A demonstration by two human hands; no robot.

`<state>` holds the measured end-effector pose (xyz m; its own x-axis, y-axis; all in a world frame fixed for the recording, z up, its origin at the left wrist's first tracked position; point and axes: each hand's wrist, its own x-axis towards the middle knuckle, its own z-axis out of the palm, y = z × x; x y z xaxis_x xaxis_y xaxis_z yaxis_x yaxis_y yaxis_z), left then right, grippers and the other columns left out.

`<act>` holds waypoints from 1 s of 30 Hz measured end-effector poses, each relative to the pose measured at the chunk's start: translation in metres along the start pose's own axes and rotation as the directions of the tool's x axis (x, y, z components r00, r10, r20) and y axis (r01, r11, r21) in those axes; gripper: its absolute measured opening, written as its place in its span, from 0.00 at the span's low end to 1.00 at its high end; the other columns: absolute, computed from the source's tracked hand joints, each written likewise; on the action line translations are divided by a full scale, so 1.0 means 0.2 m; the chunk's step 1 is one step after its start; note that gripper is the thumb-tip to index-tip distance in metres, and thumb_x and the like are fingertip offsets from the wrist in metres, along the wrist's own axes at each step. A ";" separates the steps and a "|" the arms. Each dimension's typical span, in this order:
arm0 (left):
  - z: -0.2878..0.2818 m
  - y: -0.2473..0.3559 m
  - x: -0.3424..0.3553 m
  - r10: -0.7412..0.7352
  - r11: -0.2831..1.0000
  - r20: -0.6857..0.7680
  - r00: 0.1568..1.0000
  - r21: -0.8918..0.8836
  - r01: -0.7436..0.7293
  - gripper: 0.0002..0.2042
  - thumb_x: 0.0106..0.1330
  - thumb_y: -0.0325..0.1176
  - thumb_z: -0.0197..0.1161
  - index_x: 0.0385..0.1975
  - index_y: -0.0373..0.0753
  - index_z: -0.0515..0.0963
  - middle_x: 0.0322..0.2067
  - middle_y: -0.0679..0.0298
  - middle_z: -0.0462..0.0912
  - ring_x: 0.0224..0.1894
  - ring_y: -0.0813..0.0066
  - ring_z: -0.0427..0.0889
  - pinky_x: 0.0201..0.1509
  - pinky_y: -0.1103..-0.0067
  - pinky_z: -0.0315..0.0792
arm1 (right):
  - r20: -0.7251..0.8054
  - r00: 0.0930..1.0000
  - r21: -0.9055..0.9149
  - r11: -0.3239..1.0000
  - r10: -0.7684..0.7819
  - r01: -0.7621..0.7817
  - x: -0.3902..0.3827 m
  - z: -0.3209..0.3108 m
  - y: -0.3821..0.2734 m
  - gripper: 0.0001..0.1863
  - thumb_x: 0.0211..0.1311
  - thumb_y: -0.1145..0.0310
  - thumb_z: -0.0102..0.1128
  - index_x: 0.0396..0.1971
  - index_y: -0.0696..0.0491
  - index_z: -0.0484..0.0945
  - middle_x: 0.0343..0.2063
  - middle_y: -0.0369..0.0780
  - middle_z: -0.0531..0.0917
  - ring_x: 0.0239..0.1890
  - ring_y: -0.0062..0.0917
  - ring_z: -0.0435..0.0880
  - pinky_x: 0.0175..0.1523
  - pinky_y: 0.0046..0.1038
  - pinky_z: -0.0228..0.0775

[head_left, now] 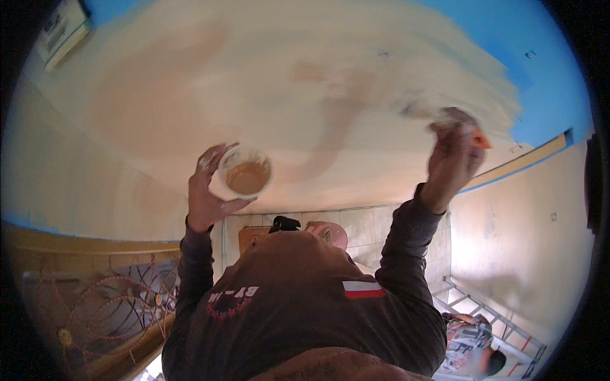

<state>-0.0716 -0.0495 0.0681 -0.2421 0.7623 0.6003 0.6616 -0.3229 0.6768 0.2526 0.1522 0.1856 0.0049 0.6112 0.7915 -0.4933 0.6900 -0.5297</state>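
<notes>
My left hand [211, 189] is wrapped round a round white tub [270, 173], its mouth toward me and tan paint [248, 178] inside. Out to the right, my right hand [452, 155] is closed on what looks like a paintbrush with an orange handle [481, 140]; motion blurs its head, which is at or close to the wall. The wall [267, 82] in front of me is coated cream, with darker tan patches around the middle and left. Bright blue [546, 89] shows beyond the cream's uneven edge at the upper right.
At the lower right a person [470, 340] is beside a metal ladder [502, 317]. An ornate metal railing [121, 305] curves along the lower left. A pale box-like fixture [63, 32] is on the wall at the upper left. Light tiles [365, 225] lie below me.
</notes>
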 end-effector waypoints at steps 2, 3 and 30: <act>0.04 0.04 0.05 0.012 0.992 0.017 1.000 0.123 -0.014 0.47 0.38 0.37 0.86 0.62 0.36 0.68 0.61 0.55 0.75 0.63 0.58 0.76 0.66 0.65 0.71 | 0.256 0.943 -0.143 0.973 0.211 -0.178 -0.10 0.16 -0.01 0.08 0.67 0.73 0.59 0.36 0.64 0.81 0.38 0.51 0.84 0.33 0.31 0.85 0.39 0.33 0.84; 0.05 0.07 0.09 0.030 0.979 0.038 0.999 0.202 -0.037 0.48 0.38 0.37 0.86 0.64 0.36 0.66 0.61 0.56 0.76 0.64 0.58 0.76 0.67 0.65 0.71 | 0.364 0.902 -0.082 0.972 0.234 -0.220 -0.13 0.23 0.02 0.07 0.64 0.74 0.60 0.35 0.62 0.83 0.37 0.49 0.85 0.33 0.29 0.85 0.39 0.30 0.84; 0.07 0.27 0.16 0.012 0.982 0.113 0.994 0.184 -0.033 0.59 0.41 0.39 0.85 0.73 0.43 0.50 0.64 0.64 0.74 0.66 0.58 0.74 0.70 0.65 0.67 | 0.931 0.338 -0.258 0.903 0.138 0.342 -0.12 0.59 0.16 0.10 0.51 0.67 0.68 0.36 0.51 0.85 0.29 0.39 0.84 0.33 0.37 0.77 0.41 0.37 0.73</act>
<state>-0.0335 -0.0358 0.1181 -0.1524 0.8165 0.5568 0.7882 -0.2394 0.5669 0.1344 0.1136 0.1853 -0.8764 -0.0592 0.4780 -0.2193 0.9326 -0.2866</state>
